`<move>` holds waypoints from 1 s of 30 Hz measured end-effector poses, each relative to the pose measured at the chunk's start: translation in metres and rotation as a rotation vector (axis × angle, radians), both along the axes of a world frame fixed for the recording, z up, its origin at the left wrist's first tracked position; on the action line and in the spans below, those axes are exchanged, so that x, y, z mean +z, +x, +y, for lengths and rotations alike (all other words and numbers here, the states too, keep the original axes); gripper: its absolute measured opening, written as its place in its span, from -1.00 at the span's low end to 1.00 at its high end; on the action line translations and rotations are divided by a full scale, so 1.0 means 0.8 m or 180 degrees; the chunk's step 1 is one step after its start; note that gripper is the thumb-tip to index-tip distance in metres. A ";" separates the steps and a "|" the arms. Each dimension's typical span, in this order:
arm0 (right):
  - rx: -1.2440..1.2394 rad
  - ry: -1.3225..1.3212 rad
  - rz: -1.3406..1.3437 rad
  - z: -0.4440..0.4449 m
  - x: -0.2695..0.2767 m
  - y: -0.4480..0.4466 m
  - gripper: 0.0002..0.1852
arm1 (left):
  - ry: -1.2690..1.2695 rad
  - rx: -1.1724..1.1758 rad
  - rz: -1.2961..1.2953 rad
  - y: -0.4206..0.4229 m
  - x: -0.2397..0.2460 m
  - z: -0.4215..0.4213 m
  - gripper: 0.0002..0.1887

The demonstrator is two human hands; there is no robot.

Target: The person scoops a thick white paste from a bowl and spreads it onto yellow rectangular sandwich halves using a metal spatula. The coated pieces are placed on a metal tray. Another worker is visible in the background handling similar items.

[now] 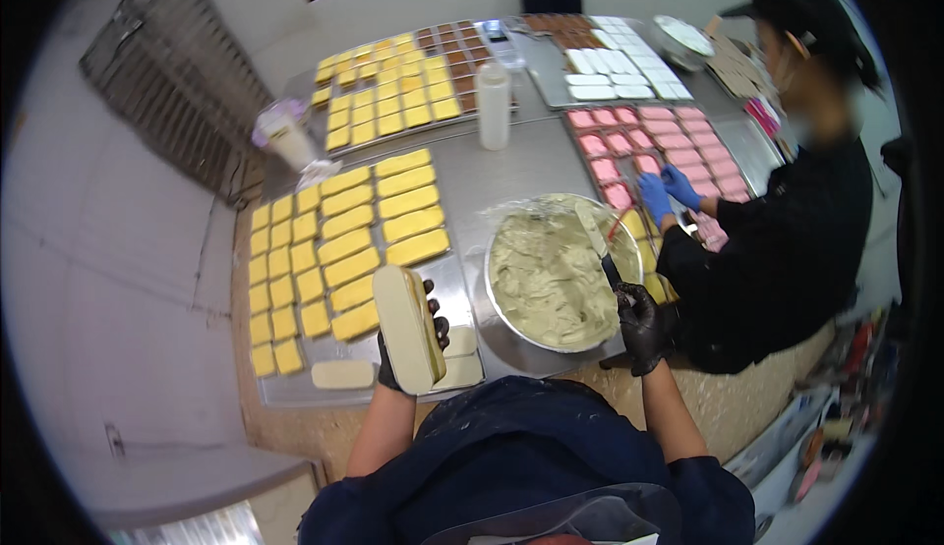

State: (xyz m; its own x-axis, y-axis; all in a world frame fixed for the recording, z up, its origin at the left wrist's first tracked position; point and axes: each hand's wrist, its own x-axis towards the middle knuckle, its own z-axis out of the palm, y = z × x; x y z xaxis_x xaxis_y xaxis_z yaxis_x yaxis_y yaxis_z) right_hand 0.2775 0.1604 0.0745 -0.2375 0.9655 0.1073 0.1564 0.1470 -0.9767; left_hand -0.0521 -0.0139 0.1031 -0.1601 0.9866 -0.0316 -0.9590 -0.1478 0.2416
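In a black glove, my left hand point(441, 324) holds up an oblong cake point(404, 331) whose top is smoothly coated in pale green cream; a strip of yellow shows along its side. My right hand point(643, 327), also black-gloved, grips the dark handle of a spatula point(594, 232). Cream coats its blade, which lies over a large metal bowl point(490, 287) of pale green cream point(549, 279). Cling film point(538, 209) clings to the bowl's far rim. Pale green coated cakes point(459, 357) rest on the tray beside my left hand, with another one point(343, 374) farther left.
Yellow-topped cakes point(346, 243) fill the tray at left. Behind stand a squeeze bottle point(494, 106), a pitcher point(287, 132) and trays of yellow, brown and white cakes point(612, 62). At right, a co-worker's blue-gloved hands point(667, 191) are over pink cakes point(693, 147). A rack point(169, 73) leans left.
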 end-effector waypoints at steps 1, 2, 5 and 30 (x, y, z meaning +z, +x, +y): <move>-0.0070 0.0016 -0.0169 -0.002 -0.012 0.016 -0.81 | 0.0026 -0.0165 -0.0028 0.004 -0.005 0.002 -0.39; -0.0148 0.0024 -0.0346 -0.005 -0.023 0.030 -0.80 | -0.0434 -0.0147 0.0174 0.008 -0.009 0.003 -0.41; -0.0365 0.0054 -0.0990 -0.034 -0.038 0.079 -0.77 | -0.0479 -0.0588 0.0346 0.021 -0.017 0.020 -0.35; -0.0547 -0.2660 0.0403 -0.216 -0.059 0.166 -0.76 | -0.0684 -0.1070 0.1059 0.079 0.015 0.094 -0.43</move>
